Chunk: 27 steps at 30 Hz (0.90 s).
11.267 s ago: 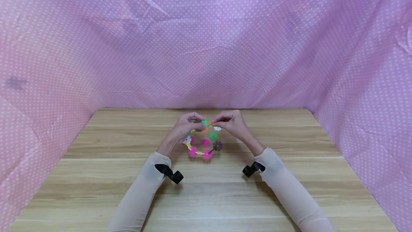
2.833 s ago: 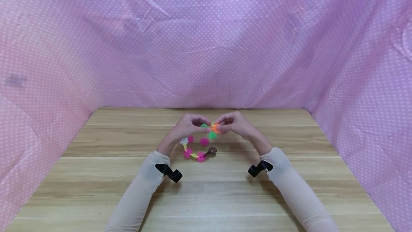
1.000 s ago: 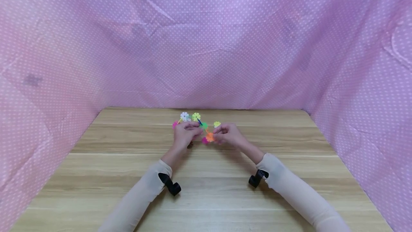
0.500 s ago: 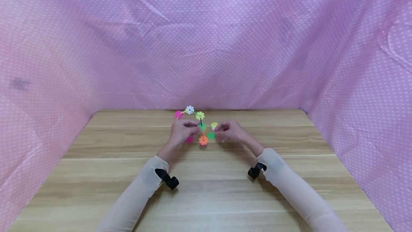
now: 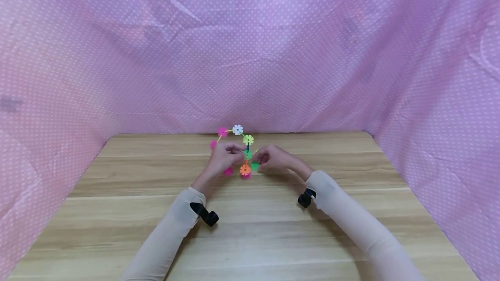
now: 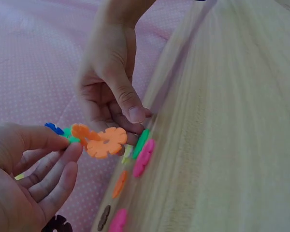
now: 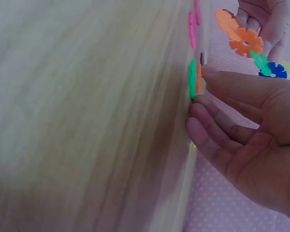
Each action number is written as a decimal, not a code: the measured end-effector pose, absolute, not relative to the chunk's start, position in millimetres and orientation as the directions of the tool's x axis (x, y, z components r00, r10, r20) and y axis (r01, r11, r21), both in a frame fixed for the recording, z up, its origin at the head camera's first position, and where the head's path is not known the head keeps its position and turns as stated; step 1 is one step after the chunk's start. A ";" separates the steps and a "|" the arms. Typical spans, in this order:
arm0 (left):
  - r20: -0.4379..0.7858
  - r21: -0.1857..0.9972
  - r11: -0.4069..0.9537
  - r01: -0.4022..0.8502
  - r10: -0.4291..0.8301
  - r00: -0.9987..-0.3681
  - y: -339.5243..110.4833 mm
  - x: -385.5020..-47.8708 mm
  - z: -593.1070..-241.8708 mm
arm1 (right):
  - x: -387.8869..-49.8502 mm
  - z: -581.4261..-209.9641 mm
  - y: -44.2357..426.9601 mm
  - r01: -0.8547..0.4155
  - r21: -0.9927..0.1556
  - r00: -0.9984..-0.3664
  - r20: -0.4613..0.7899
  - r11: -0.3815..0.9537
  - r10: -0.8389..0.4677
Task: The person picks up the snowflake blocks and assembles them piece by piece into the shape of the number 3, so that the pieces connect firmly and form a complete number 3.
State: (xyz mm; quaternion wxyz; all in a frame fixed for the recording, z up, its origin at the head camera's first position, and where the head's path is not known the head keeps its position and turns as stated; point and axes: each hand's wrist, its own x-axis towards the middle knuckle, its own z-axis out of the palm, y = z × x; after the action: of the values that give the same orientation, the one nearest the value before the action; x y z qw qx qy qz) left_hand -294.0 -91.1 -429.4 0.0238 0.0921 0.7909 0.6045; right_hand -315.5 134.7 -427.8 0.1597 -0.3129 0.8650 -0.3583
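My left hand (image 5: 224, 158) pinches a green notched flower disc in a raised, curving chain of interlocking plastic discs. The chain includes a white disc (image 5: 238, 129), a yellow disc (image 5: 248, 139), a blue disc (image 7: 273, 71) and pink discs (image 5: 222, 132). At its near end hangs an orange disc (image 6: 106, 142), joined to a second orange one. My right hand (image 5: 273, 158) is low at the loose pieces, its thumb apart from its bent fingers. By those fingers is a loose green disc (image 7: 192, 79); whether they touch it, I cannot tell.
Loose discs lie on the wooden table (image 5: 250, 229): a pink one (image 6: 144, 158), an orange one (image 6: 120, 184) and a brown one (image 6: 104, 217). Pink dotted cloth (image 5: 250, 55) hangs behind the table and at both sides.
Before, both hands worked together at the chain, and an orange disc was joined on. The right hand then let go and moved to the loose discs. The chain has swung up beyond the left hand.
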 end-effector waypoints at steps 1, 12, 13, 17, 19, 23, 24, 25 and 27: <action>0.079 0.960 0.252 0.123 0.179 -0.981 -90.9 -293.6 -429.8 | -316.4 -428.9 134.5 -0.432 -0.717 -0.751 -0.050 0.547 -0.659; 0.113 0.943 0.288 0.167 0.195 -0.974 -94.2 -289.5 -432.1 | -324.2 -435.2 134.0 -0.504 -0.682 -0.703 -0.032 0.530 -0.710; 0.114 0.942 0.291 0.169 0.195 -0.974 -94.5 -289.3 -432.0 | -324.7 -435.0 134.3 -0.508 -0.683 -0.697 -0.031 0.524 -0.716; 0.118 0.941 0.294 0.170 0.187 -0.975 -95.8 -290.2 -432.6 | -326.5 -435.0 135.6 -0.513 -0.697 -0.679 -0.029 0.502 -0.734; 0.114 0.944 0.286 0.164 0.184 -0.976 -96.3 -290.7 -433.1 | -327.5 -435.7 136.6 -0.505 -0.703 -0.679 -0.034 0.500 -0.733; 0.107 0.950 0.271 0.154 0.181 -0.978 -97.3 -291.3 -434.4 | -328.5 -437.6 137.6 -0.493 -0.708 -0.679 -0.051 0.506 -0.733; 0.106 0.951 0.268 0.152 0.179 -0.978 -97.4 -291.5 -434.9 | -328.5 -437.6 138.1 -0.486 -0.712 -0.679 -0.058 0.507 -0.732; 0.106 0.952 0.267 0.152 0.178 -0.978 -97.6 -291.7 -435.3 | -328.4 -437.7 138.3 -0.479 -0.718 -0.679 -0.062 0.505 -0.732; 0.107 0.951 0.270 0.152 0.173 -0.979 -97.8 -292.0 -436.3 | -328.0 -437.5 139.0 -0.475 -0.729 -0.671 -0.062 0.493 -0.739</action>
State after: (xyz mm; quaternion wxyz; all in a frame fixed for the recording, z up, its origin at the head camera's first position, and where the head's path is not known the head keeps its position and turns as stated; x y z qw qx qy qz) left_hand -292.0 -97.8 -436.3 0.0087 0.1019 0.7968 0.5955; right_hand -328.0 139.0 -437.5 0.1870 -0.3598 0.8434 -0.3524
